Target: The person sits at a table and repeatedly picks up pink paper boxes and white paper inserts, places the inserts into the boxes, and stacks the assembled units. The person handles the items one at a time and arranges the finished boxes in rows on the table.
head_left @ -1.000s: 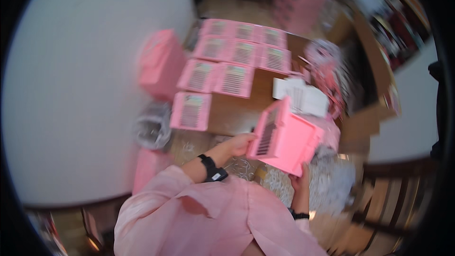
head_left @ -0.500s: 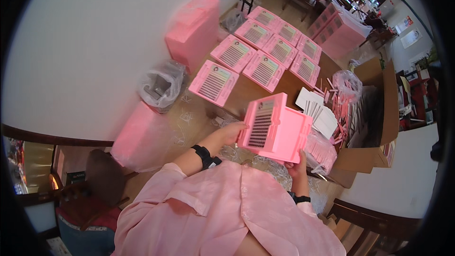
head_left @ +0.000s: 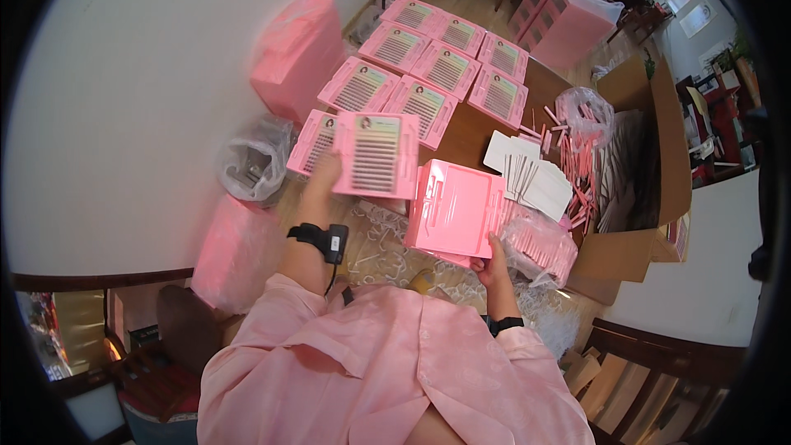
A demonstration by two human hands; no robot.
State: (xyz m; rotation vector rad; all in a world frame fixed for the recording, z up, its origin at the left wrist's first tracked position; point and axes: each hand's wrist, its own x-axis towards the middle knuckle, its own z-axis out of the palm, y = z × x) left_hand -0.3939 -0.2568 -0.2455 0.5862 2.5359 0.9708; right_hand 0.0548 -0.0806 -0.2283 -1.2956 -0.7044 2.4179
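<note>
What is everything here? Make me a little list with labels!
left hand: holds a pink lash tray above the table
right hand: grips the closed pink case by its lower edge
table: rows of filled pink trays
right side: white cards, cardboard box
left side: clear plastic bag

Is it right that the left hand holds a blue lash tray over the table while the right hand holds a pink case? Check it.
Not quite: the colour is wrong. The head view shows the left hand holding a pink lash tray with dark rows of lashes, not a blue one. The rest stands: it is held over the table, and the right hand holds a pink case.
</note>
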